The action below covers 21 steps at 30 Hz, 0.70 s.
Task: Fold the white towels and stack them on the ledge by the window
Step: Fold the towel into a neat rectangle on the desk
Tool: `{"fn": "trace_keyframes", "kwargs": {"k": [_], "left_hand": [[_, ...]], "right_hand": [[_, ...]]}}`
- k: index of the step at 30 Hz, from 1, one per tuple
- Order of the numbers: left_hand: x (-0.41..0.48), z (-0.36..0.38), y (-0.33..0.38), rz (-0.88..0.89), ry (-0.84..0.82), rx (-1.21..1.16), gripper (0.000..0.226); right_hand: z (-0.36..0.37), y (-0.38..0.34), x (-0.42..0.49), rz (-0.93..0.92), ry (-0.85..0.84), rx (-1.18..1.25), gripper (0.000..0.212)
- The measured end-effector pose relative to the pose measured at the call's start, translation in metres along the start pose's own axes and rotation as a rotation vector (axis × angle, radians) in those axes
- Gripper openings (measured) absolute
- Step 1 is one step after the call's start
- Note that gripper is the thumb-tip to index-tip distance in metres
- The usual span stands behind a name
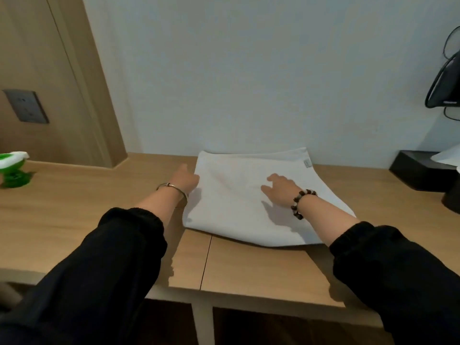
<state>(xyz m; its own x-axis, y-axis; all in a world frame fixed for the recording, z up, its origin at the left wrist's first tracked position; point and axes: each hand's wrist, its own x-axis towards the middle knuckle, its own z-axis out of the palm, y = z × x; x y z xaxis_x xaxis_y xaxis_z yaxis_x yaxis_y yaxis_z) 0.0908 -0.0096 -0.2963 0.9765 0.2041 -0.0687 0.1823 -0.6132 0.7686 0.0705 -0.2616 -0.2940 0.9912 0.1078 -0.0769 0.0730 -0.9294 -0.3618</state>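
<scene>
A folded white towel lies flat on the wooden ledge, its far edge against the pale wall and a small label at its far right corner. My left hand touches the towel's left edge, its fingertips partly hidden by the cloth. Flat on top of the towel rests my right hand, fingers stretched toward the left. Both arms wear black sleeves; a metal bangle is on the left wrist, a bead bracelet on the right.
A green and white object sits at the ledge's far left. A black box with white tissue stands at the right, with a dark appliance and cable above it. A grey wall socket is on the wood panel at left.
</scene>
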Motion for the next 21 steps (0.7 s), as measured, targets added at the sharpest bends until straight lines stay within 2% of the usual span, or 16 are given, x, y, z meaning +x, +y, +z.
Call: {"fn": "trace_keyframes", "kwargs": {"k": [3, 4, 6, 8, 11, 13, 15, 17, 19, 21], "left_hand": [[-0.040, -0.011, -0.012, -0.221, -0.134, -0.263, 0.017], [-0.053, -0.013, -0.015, -0.252, -0.169, -0.295, 0.022], [-0.073, -0.017, -0.021, -0.230, -0.218, -0.371, 0.022], [-0.089, -0.020, -0.026, -0.201, -0.235, -0.400, 0.018], [-0.111, -0.023, -0.025, -0.168, -0.298, -0.368, 0.014], [-0.122, -0.021, -0.022, -0.065, -0.356, -0.423, 0.012], [-0.132, -0.018, -0.019, 0.057, -0.344, -0.458, 0.024], [-0.142, -0.011, -0.014, 0.118, -0.309, -0.435, 0.025], [-0.150, -0.006, -0.009, 0.075, -0.263, -0.472, 0.017], [-0.149, -0.005, -0.006, -0.088, -0.189, -0.491, 0.012]], "right_hand": [[0.009, -0.006, -0.036, -0.033, -0.047, -0.028, 0.054], [0.010, -0.006, -0.047, -0.035, -0.042, -0.030, 0.054], [0.007, -0.002, -0.065, -0.061, -0.048, 0.017, 0.056], [0.002, 0.005, -0.082, -0.141, -0.127, 0.063, 0.061], [0.001, 0.013, -0.102, -0.232, -0.341, -0.120, 0.078], [0.006, 0.014, -0.109, -0.248, -0.396, -0.238, 0.082], [0.010, 0.012, -0.112, -0.251, -0.354, -0.211, 0.079], [0.012, 0.011, -0.114, -0.252, -0.313, -0.206, 0.076], [0.013, 0.016, -0.116, -0.233, -0.270, -0.217, 0.074], [0.013, 0.025, -0.120, -0.209, -0.204, -0.230, 0.071]]}}
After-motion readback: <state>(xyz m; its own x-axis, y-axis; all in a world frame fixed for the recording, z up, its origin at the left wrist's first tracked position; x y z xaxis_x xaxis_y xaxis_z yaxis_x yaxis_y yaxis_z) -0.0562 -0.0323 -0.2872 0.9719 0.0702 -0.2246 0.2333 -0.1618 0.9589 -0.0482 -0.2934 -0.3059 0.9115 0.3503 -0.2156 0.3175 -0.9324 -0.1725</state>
